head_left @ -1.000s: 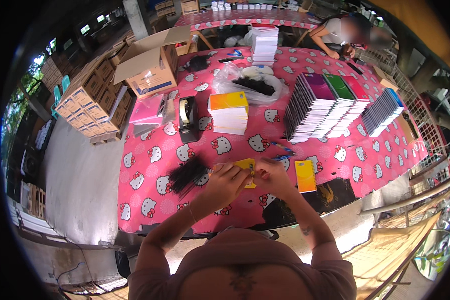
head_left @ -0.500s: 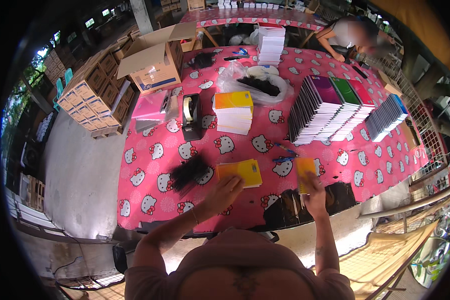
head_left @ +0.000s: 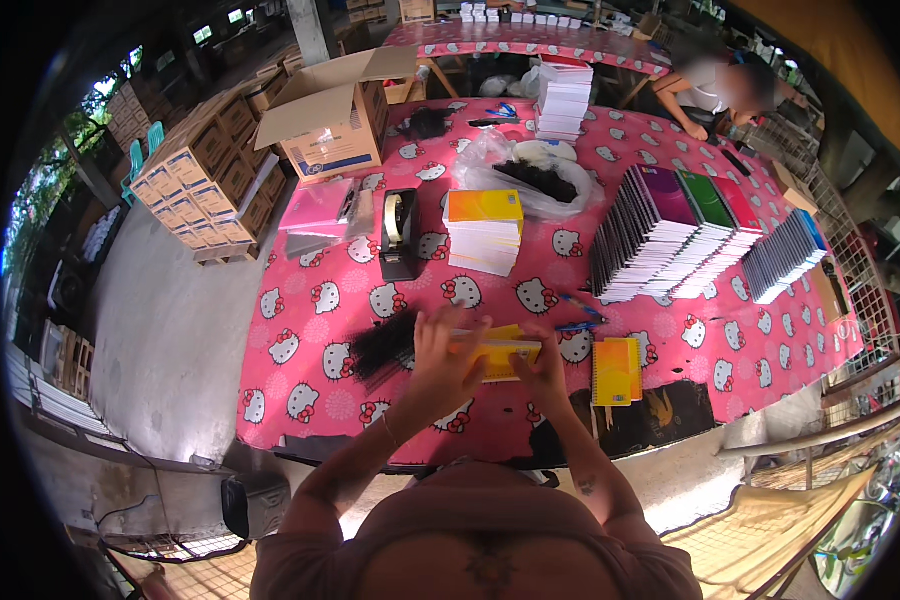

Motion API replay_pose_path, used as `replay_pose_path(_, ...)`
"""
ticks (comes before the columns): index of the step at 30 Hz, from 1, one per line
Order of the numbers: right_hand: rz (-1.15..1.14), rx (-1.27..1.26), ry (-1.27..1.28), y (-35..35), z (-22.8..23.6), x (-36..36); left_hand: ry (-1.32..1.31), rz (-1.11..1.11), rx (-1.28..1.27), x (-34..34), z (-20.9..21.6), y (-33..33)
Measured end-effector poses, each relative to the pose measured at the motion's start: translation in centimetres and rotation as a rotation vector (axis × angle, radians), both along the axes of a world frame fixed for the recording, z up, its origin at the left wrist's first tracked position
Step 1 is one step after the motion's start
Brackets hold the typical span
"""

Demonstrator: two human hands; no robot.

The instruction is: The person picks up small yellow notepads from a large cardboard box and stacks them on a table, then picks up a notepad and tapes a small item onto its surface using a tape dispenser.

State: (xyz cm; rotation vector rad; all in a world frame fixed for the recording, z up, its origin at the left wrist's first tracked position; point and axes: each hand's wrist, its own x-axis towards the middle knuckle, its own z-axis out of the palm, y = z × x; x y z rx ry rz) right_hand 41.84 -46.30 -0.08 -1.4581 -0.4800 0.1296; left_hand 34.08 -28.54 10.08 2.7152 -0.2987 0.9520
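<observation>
Fingers loosely spread beside a tangle of black strands, a left hand, blurred and its grip unclear, covers one end of yellow notebooks on a pink surface; the right hand pinches the other end, thumb in front; two yellow spiral notebooks overlap farther right.

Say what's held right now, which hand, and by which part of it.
Yellow notebooks: right hand grips the right end. Left hand is at the left end, too blurred to tell if it grips.
</observation>
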Motion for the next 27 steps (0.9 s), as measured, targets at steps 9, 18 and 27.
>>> replay_pose_path(9, 0.094, -0.145, 0.037, 0.8, 1.0, -0.4, 0.073, 0.034, -0.792, -1.6, -5.9, 4.8)
replay_pose_path(18, 0.182, -0.127, 0.074, 1.1, 1.0, 0.4, 0.247, 0.348, 0.097, -3.4, -15.7, 8.9)
replay_pose_path(27, 0.163, -0.213, 0.009, 1.1, 0.8, 0.9, 0.128, 0.285, -0.343, -4.0, -10.5, 7.3)
